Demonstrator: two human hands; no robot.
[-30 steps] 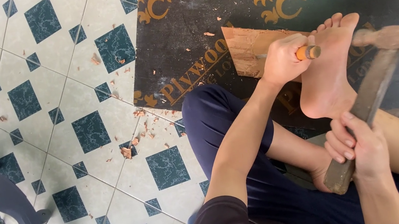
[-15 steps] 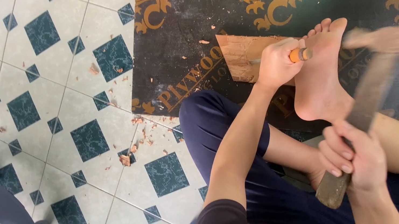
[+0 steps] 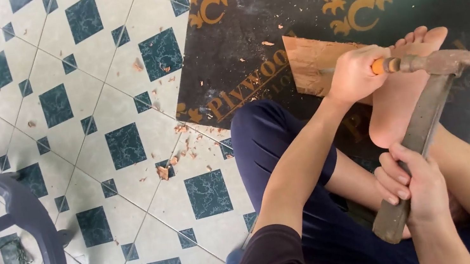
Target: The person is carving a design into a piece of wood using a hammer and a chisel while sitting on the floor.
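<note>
Hammer (image 3: 429, 98), with a wooden handle and a rusty claw head, slants from lower centre up to the right; its head meets the butt of an orange-handled chisel (image 3: 383, 66) just above a bare foot (image 3: 399, 93). Beneath everything lies a dark board (image 3: 302, 4) printed with gold dragons, spread over a floor (image 3: 83, 113) of pale tiles with dark green squares. At the lower left edge stands part of a grey round frame (image 3: 40, 231). The person sits with legs in dark blue trousers (image 3: 276, 144) folded between floor and board. A light wood piece (image 3: 310, 64) rests on the board, pinned by the foot, with the chisel's blade on it. The left hand (image 3: 357, 75) is wrapped tight around the chisel. The right hand (image 3: 415, 184) is clenched around the hammer handle low down. Small wood chips (image 3: 173, 162) are scattered on the tiles by the board's edge.
</note>
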